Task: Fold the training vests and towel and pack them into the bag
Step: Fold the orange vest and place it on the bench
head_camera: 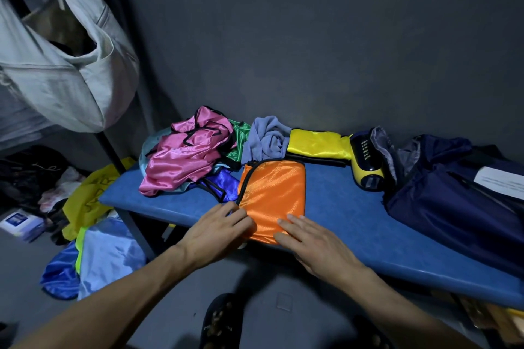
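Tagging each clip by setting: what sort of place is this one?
Probably a sports changing or kit room, though that is a guess: a padded blue bench against a dark wall, a heap of coloured training vests, and a navy bag lying on it.

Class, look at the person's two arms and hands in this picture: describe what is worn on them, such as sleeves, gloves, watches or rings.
Both forearms are bare from the picture's lower edge up to the wrists: no sleeve shows. The left hand and the right hand wear no gloves. No watch, bracelet or ring is visible on either wrist or on the fingers in view.
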Motion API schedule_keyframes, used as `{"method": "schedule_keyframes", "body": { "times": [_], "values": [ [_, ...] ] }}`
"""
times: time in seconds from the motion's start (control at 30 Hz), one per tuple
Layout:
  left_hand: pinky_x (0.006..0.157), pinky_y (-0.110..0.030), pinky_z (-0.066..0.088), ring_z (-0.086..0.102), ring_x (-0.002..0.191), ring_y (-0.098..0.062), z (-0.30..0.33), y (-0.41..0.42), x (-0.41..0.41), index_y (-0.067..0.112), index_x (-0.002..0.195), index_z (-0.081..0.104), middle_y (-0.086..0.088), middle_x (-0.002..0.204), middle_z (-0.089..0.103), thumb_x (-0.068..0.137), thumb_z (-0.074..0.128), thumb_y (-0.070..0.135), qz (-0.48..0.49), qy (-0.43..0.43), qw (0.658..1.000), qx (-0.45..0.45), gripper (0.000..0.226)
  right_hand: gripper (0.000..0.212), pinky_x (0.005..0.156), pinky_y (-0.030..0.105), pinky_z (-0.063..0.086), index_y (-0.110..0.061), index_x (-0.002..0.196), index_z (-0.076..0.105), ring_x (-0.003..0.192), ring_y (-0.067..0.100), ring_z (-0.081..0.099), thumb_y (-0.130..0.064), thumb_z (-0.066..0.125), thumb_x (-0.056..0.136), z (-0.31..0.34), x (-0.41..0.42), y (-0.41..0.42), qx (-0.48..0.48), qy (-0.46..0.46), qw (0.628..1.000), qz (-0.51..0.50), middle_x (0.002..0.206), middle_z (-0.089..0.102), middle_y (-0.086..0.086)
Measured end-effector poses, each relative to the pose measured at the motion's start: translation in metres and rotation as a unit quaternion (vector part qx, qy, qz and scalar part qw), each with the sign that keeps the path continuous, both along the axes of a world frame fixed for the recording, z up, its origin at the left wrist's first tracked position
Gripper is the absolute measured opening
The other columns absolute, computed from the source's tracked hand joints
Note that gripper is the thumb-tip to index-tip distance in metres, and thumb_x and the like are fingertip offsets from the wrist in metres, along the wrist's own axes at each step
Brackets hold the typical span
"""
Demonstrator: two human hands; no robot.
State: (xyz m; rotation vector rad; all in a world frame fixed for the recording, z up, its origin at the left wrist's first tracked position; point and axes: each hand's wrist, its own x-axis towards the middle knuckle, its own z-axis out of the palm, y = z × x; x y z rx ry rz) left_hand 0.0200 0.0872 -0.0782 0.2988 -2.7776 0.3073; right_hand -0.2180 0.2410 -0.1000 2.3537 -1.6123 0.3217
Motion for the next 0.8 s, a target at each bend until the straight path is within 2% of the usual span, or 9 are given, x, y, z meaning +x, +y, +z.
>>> {"method": "schedule_keyframes", "body": {
  "times": [0.13, 0.23, 0.3, 0.4, 0.53, 0.57, 0.67, 0.73, 0.8],
  "values": [
    [0.073, -0.031, 0.048, 0.049, 0.085, -0.019, 0.002, -0.001, 0.002, 0.024, 0.108, 0.057, 0.006, 0.094, 0.052, 0.092, 0.066, 0.029, -0.002, -0.008, 1.000, -0.010, 0.019, 0.057, 0.102, 0.038, 0.052, -0.018, 0.114, 0.062, 0.126, 0.030, 0.063, -0.006, 0.091, 0.066, 0.001, -0.002, 0.000, -0.016, 0.001, 1.000, 0.014, 0.135, 0.066, 0.007],
    [0.069, -0.031, 0.048, 0.049, 0.083, -0.020, 0.001, 0.001, 0.002, 0.020, 0.103, 0.058, 0.004, 0.094, 0.052, 0.087, 0.072, 0.023, 0.003, -0.010, 1.000, -0.020, 0.021, 0.049, 0.097, 0.035, 0.056, -0.015, 0.115, 0.070, 0.121, 0.024, 0.067, -0.001, 0.087, 0.071, 0.003, -0.004, 0.001, -0.045, -0.056, 0.997, 0.017, 0.127, 0.071, 0.002],
    [0.067, -0.031, 0.046, 0.049, 0.081, -0.020, 0.002, 0.002, 0.000, 0.019, 0.098, 0.059, 0.003, 0.094, 0.053, 0.082, 0.077, 0.016, 0.012, -0.006, 1.000, -0.021, 0.025, 0.033, 0.081, 0.037, 0.063, -0.014, 0.116, 0.069, 0.107, 0.020, 0.072, -0.005, 0.077, 0.086, 0.007, -0.004, 0.002, -0.057, -0.125, 0.990, 0.009, 0.116, 0.075, 0.000],
    [0.069, -0.031, 0.045, 0.050, 0.081, -0.019, 0.004, 0.007, -0.003, 0.020, 0.099, 0.059, 0.004, 0.094, 0.055, 0.082, 0.076, 0.016, 0.017, 0.005, 1.000, -0.003, 0.025, 0.019, 0.061, 0.036, 0.059, -0.018, 0.118, 0.065, 0.082, 0.018, 0.072, -0.025, 0.058, 0.101, 0.014, -0.006, 0.006, -0.064, -0.194, 0.979, -0.015, 0.099, 0.075, -0.003],
    [0.071, -0.039, 0.047, 0.053, 0.082, -0.022, 0.012, 0.016, -0.018, 0.018, 0.101, 0.058, 0.002, 0.094, 0.056, 0.099, 0.055, 0.021, 0.008, 0.035, 0.997, 0.075, 0.005, 0.034, 0.072, 0.035, 0.060, -0.019, 0.128, 0.066, 0.091, 0.016, 0.072, -0.037, 0.048, 0.106, 0.023, -0.017, 0.019, -0.096, -0.216, 0.970, -0.060, 0.110, 0.075, -0.004],
    [0.071, -0.040, 0.047, 0.053, 0.081, -0.022, 0.016, 0.018, -0.021, 0.017, 0.101, 0.057, 0.002, 0.092, 0.056, 0.103, 0.047, 0.025, 0.011, 0.041, 0.992, 0.116, 0.012, 0.039, 0.080, 0.034, 0.060, -0.020, 0.134, 0.063, 0.098, 0.016, 0.070, -0.041, 0.045, 0.107, 0.025, -0.019, 0.024, -0.088, -0.195, 0.975, -0.060, 0.118, 0.073, -0.005],
    [0.070, -0.038, 0.046, 0.050, 0.077, -0.017, 0.028, 0.019, -0.025, 0.021, 0.101, 0.049, 0.007, 0.088, 0.051, 0.110, 0.032, 0.033, 0.010, 0.059, 0.976, 0.209, 0.023, 0.068, 0.105, 0.019, 0.040, -0.028, 0.157, 0.034, 0.128, 0.002, 0.050, -0.065, 0.046, 0.100, 0.028, -0.018, 0.035, 0.000, -0.157, 0.985, -0.076, 0.149, 0.051, -0.014],
    [0.072, -0.033, 0.044, 0.049, 0.078, -0.015, 0.034, 0.019, -0.026, 0.021, 0.100, 0.046, 0.009, 0.089, 0.047, 0.111, 0.032, 0.031, -0.011, 0.057, 0.972, 0.228, 0.020, 0.083, 0.105, 0.015, 0.034, -0.032, 0.161, 0.022, 0.131, -0.004, 0.045, -0.070, 0.053, 0.094, 0.026, -0.016, 0.036, 0.022, -0.170, 0.980, -0.097, 0.153, 0.042, -0.019],
    [0.074, -0.032, 0.043, 0.048, 0.078, -0.014, 0.039, 0.018, -0.026, 0.020, 0.100, 0.047, 0.008, 0.089, 0.048, 0.111, 0.033, 0.029, -0.029, 0.056, 0.965, 0.253, 0.020, 0.081, 0.096, 0.009, 0.037, -0.034, 0.160, 0.024, 0.114, -0.010, 0.052, -0.066, 0.056, 0.093, 0.026, -0.012, 0.034, 0.038, -0.230, 0.963, -0.132, 0.140, 0.048, -0.025]
  ]
}}
